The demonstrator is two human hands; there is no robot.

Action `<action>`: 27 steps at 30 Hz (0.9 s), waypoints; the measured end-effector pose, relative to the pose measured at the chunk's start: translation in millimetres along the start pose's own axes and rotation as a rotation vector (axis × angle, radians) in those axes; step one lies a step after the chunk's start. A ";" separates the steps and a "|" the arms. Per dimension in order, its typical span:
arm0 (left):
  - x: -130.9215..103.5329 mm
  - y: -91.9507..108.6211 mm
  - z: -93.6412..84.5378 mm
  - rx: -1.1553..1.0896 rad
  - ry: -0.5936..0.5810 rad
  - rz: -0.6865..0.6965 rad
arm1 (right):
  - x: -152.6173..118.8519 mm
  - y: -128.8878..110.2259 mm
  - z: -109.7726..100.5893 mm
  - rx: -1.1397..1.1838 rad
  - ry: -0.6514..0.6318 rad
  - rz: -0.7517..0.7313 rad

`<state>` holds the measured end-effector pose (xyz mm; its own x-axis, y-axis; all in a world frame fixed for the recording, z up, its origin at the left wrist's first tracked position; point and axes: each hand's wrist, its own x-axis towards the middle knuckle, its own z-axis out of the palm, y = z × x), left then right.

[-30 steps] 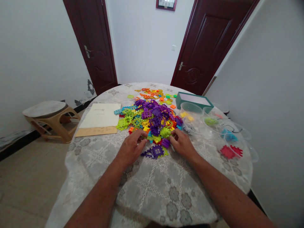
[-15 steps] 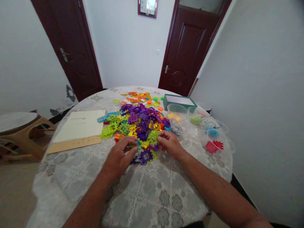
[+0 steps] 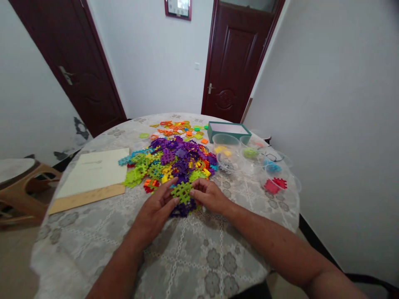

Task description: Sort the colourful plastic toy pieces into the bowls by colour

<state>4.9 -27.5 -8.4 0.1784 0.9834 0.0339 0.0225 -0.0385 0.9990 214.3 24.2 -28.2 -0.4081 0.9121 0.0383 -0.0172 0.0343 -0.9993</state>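
A green lattice-like plastic piece (image 3: 182,192) is pinched between the thumb and fingers of my right hand (image 3: 208,195), at the near edge of a colourful pile. My left hand (image 3: 158,206) is just left of that piece, thumb and fingers apart around its left side, with nothing clearly held. Behind both hands lies the heap of purple pieces (image 3: 179,154), mixed with green, yellow, blue and red ones. Dark purple pieces (image 3: 179,211) lie beneath the green piece.
Clear round tubs (image 3: 227,143) with sorted pieces stand at the right, beside a green box (image 3: 230,131). A cream sheet (image 3: 95,170) with a brown strip (image 3: 87,199) lies left. Orange pieces (image 3: 168,129) are at the back of the table (image 3: 183,257).
My right hand has drawn the green piece left and down, away from the pile, towards my left hand. The camera view has turned slightly right.
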 end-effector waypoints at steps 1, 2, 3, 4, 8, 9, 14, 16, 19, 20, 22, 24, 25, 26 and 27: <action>-1.0 1.2 1.1 -0.019 -0.025 -0.014 | -0.7 0.8 0.6 -0.009 0.010 -0.006; -1.8 1.8 2.1 -0.026 -0.041 -0.026 | -1.6 1.6 1.3 -0.027 0.019 -0.016; -2.5 1.5 2.8 -0.023 -0.048 -0.036 | -2.7 2.1 2.0 -0.057 0.026 -0.035; -2.9 0.5 3.4 -0.015 -0.049 -0.039 | -3.9 2.0 2.5 -0.104 0.033 -0.063; -0.9 -7.7 3.9 -0.001 -0.023 -0.028 | -8.4 -4.4 -2.7 -0.441 0.052 -0.215; 0.2 -9.4 3.7 0.003 -0.004 -0.033 | -8.4 -6.3 -6.8 -0.539 0.079 -0.262; 4.9 -7.6 -0.2 -0.035 0.184 -0.093 | 1.1 -2.1 -40.3 -0.948 0.213 -0.474; 5.1 -3.5 -2.2 -0.119 0.232 -0.118 | 5.0 4.8 -52.0 -1.063 0.192 -0.469; 4.3 1.2 -4.0 -0.250 0.270 -0.138 | 7.3 13.0 -60.0 -1.188 0.151 -0.424; 4.1 2.0 -4.2 -0.285 0.271 -0.146 | 7.5 14.5 -60.5 -1.211 0.145 -0.410; 4.0 2.7 -4.3 -0.338 0.269 -0.165 | 7.7 15.8 -59.9 -1.233 0.128 -0.388; 4.4 2.9 -4.4 -0.371 0.271 -0.185 | 8.0 15.7 -58.9 -1.235 0.107 -0.377; 4.6 3.1 -4.4 -0.386 0.274 -0.192 | 8.2 15.3 -58.6 -1.233 0.099 -0.373; 4.8 3.4 -4.5 -0.400 0.280 -0.196 | 8.4 14.8 -58.6 -1.228 0.096 -0.370; 4.9 3.9 -4.7 -0.413 0.287 -0.199 | 8.6 14.2 -58.7 -1.219 0.098 -0.369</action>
<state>1.3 -21.9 -4.2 -0.0668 0.9759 -0.2079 -0.3703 0.1692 0.9134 264.1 56.5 -42.2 -0.4885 0.7929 0.3641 0.7516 0.5944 -0.2859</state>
